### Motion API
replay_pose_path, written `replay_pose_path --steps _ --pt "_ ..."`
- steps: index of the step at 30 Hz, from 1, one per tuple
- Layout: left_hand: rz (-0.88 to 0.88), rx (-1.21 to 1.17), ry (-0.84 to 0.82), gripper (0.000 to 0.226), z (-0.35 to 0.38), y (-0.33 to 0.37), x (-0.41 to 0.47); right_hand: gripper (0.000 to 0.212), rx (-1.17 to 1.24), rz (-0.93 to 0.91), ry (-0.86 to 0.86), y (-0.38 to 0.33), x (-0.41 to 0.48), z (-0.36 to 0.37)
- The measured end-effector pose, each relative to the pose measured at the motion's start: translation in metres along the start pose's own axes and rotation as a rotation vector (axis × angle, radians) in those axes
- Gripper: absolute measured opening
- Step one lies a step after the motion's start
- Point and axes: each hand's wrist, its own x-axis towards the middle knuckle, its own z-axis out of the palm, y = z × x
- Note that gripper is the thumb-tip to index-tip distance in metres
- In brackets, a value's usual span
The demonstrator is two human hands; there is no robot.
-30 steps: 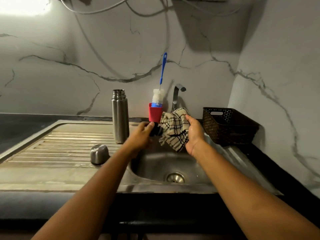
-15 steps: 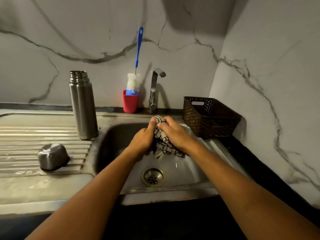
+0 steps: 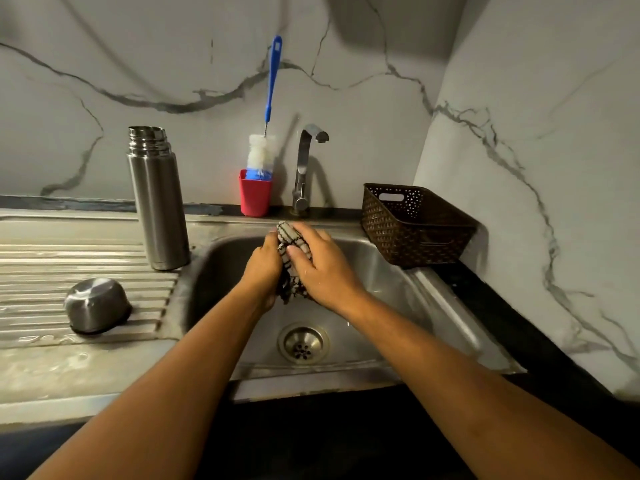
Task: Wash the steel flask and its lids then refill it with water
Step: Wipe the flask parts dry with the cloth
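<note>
The steel flask stands upright and uncapped on the drainboard, left of the sink basin. Its steel cup lid lies mouth down in front of it. Over the basin, my left hand and my right hand are pressed together around a bunched checked cloth. My right hand's fingers curl over the cloth. The small black lid seen in my left hand a moment ago is now hidden inside the cloth.
The tap stands behind the basin with no water running. Beside it, a red cup holds a blue-handled bottle brush. A brown woven basket sits at the basin's right rim. The drain lies below my hands.
My hands were apart, the left holding a small black lid and the right the open cloth. They have come together over the basin, and the cloth now wraps the lid.
</note>
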Motion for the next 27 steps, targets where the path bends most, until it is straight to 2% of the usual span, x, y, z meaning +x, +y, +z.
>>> replay_pose_path --steps 2,3,6,8,9,11,13,15,16,18,20,22,25,26,27 --pt "-0.040 -0.063 -0.022 0.054 0.001 -0.001 -0.002 0.038 0.006 0.021 -0.006 -0.001 0.004 -0.007" --pt "-0.005 -0.023 -0.032 0.059 0.003 -0.001 -0.002 0.031 0.034 0.066 -0.010 -0.005 0.009 -0.011" --pt "0.230 0.117 -0.036 0.069 0.009 0.000 -0.004 0.027 0.231 0.344 -0.014 -0.015 0.034 -0.026" --pt "0.356 0.172 -0.056 0.052 0.010 0.004 -0.008 0.032 0.392 0.536 -0.071 -0.020 0.047 -0.035" --pt "0.387 0.201 -0.090 0.045 0.012 0.004 -0.010 0.034 0.387 0.561 -0.082 -0.020 0.051 -0.038" --pt "0.366 0.248 -0.153 0.045 0.013 0.002 -0.011 0.036 0.107 0.443 -0.007 -0.015 0.053 -0.039" --pt "0.263 0.209 -0.184 0.058 0.012 0.000 -0.009 0.033 -0.162 0.172 0.132 -0.013 0.037 -0.032" --pt "0.120 0.098 -0.194 0.071 0.007 0.003 -0.009 0.034 -0.240 -0.067 0.194 -0.014 0.014 -0.022" --pt "0.054 0.043 -0.198 0.073 0.004 0.003 -0.008 0.035 -0.242 -0.126 0.164 -0.014 0.003 -0.017" --pt "0.016 0.001 -0.206 0.067 0.000 0.003 -0.010 0.035 -0.183 -0.127 0.102 -0.010 -0.008 -0.008" --pt "0.071 0.079 -0.192 0.059 0.003 0.004 -0.017 0.032 -0.023 -0.033 0.118 -0.007 -0.003 -0.008" --pt "0.222 0.163 -0.175 0.052 0.008 0.005 -0.017 0.030 0.151 0.151 0.160 -0.005 0.017 -0.015" --pt "0.414 0.151 -0.196 0.036 0.011 0.007 -0.018 0.036 0.565 0.592 -0.048 -0.009 0.044 -0.037" --pt "0.425 0.174 -0.197 0.035 0.012 0.004 -0.018 0.039 0.602 0.662 -0.094 -0.011 0.047 -0.040" --pt "0.418 0.193 -0.183 0.035 0.013 0.000 -0.017 0.038 0.520 0.657 -0.066 -0.011 0.046 -0.040"
